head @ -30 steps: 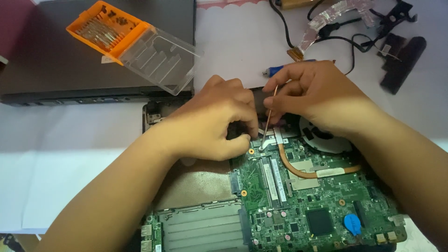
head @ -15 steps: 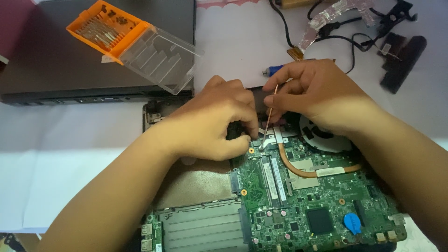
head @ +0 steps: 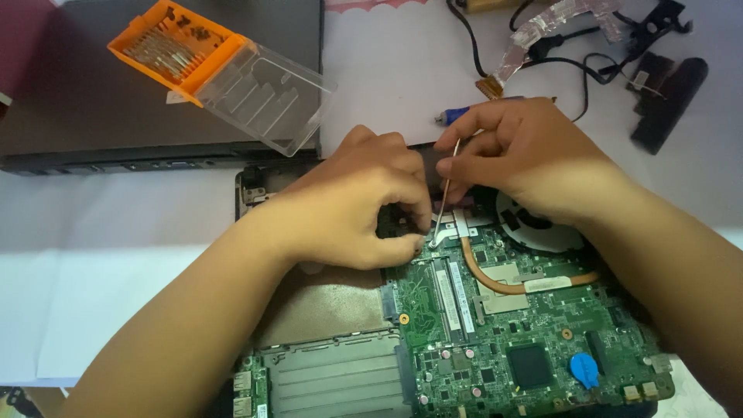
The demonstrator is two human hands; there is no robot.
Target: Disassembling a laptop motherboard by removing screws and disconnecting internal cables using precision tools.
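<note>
Screwdriver [head: 446, 179]: thin shaft, nearly upright, tip down on the metal bracket [head: 463, 224] at the top end of the heat pipe [head: 507, 285].
Right hand [head: 526, 155]: closed around the screwdriver, fingers pinching the shaft near the blue handle.
Left hand [head: 364, 205]: curled, fingertips pressed on the board edge just beside the tip; if it pinches something, I cannot tell.
Motherboard [head: 526, 340]: already uncovered inside the open laptop base [head: 325, 306].
Left to do: fan [head: 538, 224] and heat pipe appear not yet removed.
Bit case [head: 220, 73]: open, well apart, on the dark cover.
</note>
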